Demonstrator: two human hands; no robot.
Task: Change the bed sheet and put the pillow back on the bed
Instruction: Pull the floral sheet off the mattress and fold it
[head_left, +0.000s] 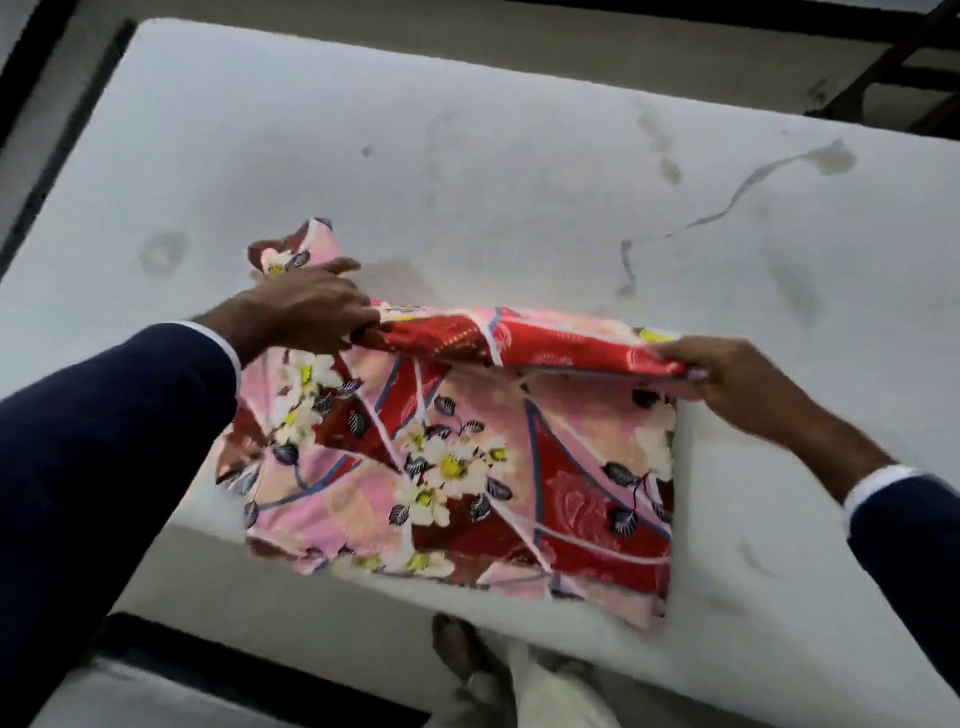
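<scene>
A folded bed sheet (467, 467), pink and red with white flowers, lies on the near edge of a bare white stained mattress (519, 156) and hangs partly over its side. My left hand (311, 306) grips the sheet's upper fold at the left. At the right end of the same fold, my right hand (737, 384) pinches the cloth. The fold is lifted a little between both hands. No pillow is in view.
A dark bed frame (47, 130) runs along the mattress's left side. Dark wooden furniture (904, 67) stands at the far right corner. My foot (462, 649) and light trousers show on the floor below the near edge.
</scene>
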